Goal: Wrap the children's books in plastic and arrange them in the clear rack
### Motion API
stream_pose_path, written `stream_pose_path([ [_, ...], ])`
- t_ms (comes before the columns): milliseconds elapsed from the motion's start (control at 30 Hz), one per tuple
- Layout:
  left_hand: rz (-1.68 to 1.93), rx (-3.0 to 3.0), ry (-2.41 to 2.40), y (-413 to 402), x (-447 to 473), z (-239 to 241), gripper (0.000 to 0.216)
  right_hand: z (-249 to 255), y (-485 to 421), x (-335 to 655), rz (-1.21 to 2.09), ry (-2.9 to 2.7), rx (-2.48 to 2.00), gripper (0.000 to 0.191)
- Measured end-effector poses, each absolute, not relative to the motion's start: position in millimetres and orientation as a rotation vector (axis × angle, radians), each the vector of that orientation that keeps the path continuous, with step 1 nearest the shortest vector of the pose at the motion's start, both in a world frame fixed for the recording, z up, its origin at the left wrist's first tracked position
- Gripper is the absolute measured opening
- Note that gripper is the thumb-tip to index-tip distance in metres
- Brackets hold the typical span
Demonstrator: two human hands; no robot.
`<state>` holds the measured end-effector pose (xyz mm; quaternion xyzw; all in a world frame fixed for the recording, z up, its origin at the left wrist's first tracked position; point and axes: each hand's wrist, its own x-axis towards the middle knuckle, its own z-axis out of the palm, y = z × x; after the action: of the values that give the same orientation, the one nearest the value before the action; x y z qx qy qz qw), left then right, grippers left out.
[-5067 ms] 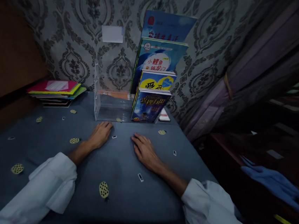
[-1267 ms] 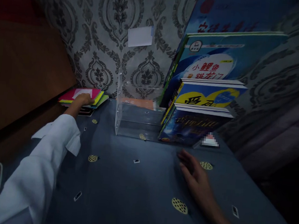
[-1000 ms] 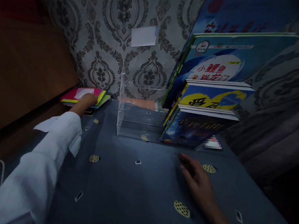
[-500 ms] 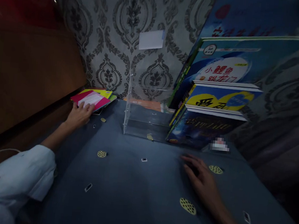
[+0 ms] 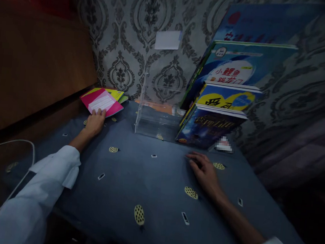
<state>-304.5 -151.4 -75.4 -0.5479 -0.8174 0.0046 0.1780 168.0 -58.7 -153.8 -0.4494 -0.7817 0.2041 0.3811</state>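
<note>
My left hand (image 5: 96, 121) is at the near edge of a pink booklet (image 5: 112, 108) with a pale printed panel, at the left back of the table. Its fingertips lie over that edge, closed together, while the thumb is hidden. Beneath the pink booklet, yellow and green ones (image 5: 118, 94) peek out. My right hand (image 5: 203, 172) is low over the cloth at the right, fingers loosely bent and apart, holding nothing. Behind it, a clear acrylic book stand (image 5: 139, 114) bears several upright picture books (image 5: 212, 121) in stepped rows at its right end.
A grey-blue cloth (image 5: 134, 177) with pineapple prints covers the table. Patterned wallpaper (image 5: 118, 73) rises behind, bearing a white card (image 5: 168, 40). Brown wooden furniture (image 5: 34, 75) stands at the left. A white cable (image 5: 33, 151) runs past my left sleeve. An orange item (image 5: 161, 107) lies behind the stand.
My view has shifted, showing more of the table's front edge. My left hand's fingers have slid from the pink booklet's face to its near edge. The right hand still holds nothing.
</note>
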Motion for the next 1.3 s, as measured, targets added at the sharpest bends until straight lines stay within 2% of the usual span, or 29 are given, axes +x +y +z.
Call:
stream_pose_path([
  [300,0.048,-1.728,-2.308,-201,-278,-103,0.063,-153,-56,167,0.529,-2.042,-1.117,0.024],
  [900,-0.023,-1.814,-2.259,-266,-251,-113,0.067,-149,-58,159,0.53,-2.044,-1.107,0.024],
  [1300,-0.08,-1.898,-2.228,-285,-244,-106,0.056,-148,-58,147,0.488,-2.036,-1.085,0.021],
])
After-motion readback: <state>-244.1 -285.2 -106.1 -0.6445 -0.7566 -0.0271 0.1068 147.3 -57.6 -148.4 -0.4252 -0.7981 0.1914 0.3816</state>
